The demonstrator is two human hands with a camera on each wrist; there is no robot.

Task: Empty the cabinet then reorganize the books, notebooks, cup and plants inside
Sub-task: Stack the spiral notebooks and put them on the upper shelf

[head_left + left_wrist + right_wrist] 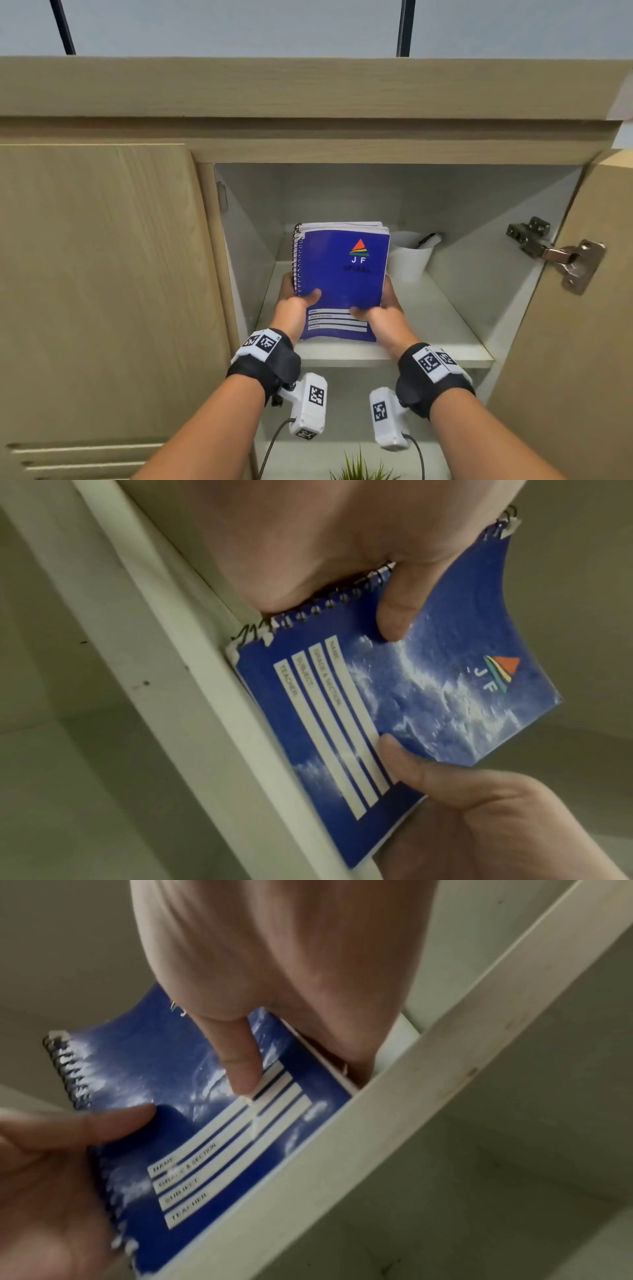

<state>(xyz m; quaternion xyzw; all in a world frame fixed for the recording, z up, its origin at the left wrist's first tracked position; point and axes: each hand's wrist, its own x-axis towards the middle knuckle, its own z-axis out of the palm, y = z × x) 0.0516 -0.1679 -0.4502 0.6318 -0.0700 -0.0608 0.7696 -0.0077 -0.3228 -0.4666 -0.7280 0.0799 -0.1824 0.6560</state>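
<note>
A stack of blue spiral notebooks (pixel 339 284) stands tilted on the cabinet's upper shelf (pixel 445 329), its lower edge at the shelf's front lip. My left hand (pixel 298 301) grips the spiral side, thumb on the cover. My right hand (pixel 380 308) grips the opposite side, thumb near the name lines. The left wrist view shows the notebooks (pixel 411 696) under my left hand (pixel 308 547). The right wrist view shows the same notebooks (pixel 171 1069) under my right hand (pixel 291 961). Behind the stack to the right stands a white cup (pixel 409 257) with something dark in it.
The left cabinet door (pixel 102 274) is closed. The right door (pixel 565 342) stands open, with a metal hinge (pixel 555 253) on it. A green plant (pixel 359 469) shows on the level below. The shelf's front edge (pixel 171 696) is white.
</note>
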